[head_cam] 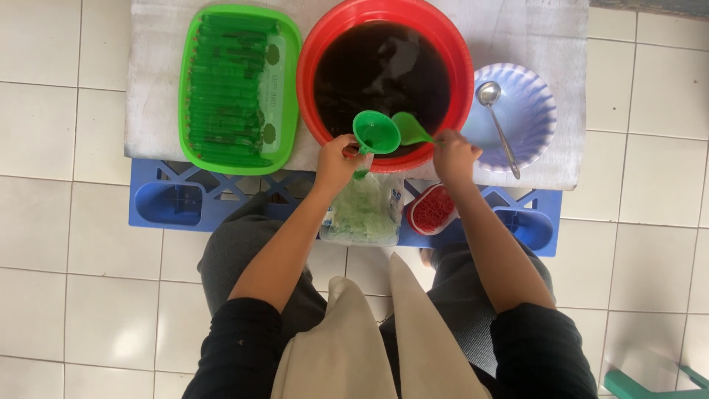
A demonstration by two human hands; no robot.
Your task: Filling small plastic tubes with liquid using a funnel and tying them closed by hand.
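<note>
Beige cloth (369,347) is draped over the lap nearest the camera, between two dark-sleeved forearms that are stretched forward over a blue plastic crate (185,199). A green funnel (376,132) is gripped at its neck by the left hand (336,159), its fingers clamped around it, so that the mouth is kept upright at the near rim of the red basin (461,70). A small green scoop (410,129) is held by its handle in the right hand (454,155), fingers closed on it, and is tipped toward the funnel, apparently so that the dark liquid (380,74) from the basin can be passed through it. Under the funnel a clear bag of pale green wrappers (362,210) is kept within reach, with a red-filled tub (432,209) just beside it. On the desk (155,89), a green tray (284,44) of filled green tubes is set at the left, and a pale bowl (528,111) with a metal spoon (498,122) at the right.
</note>
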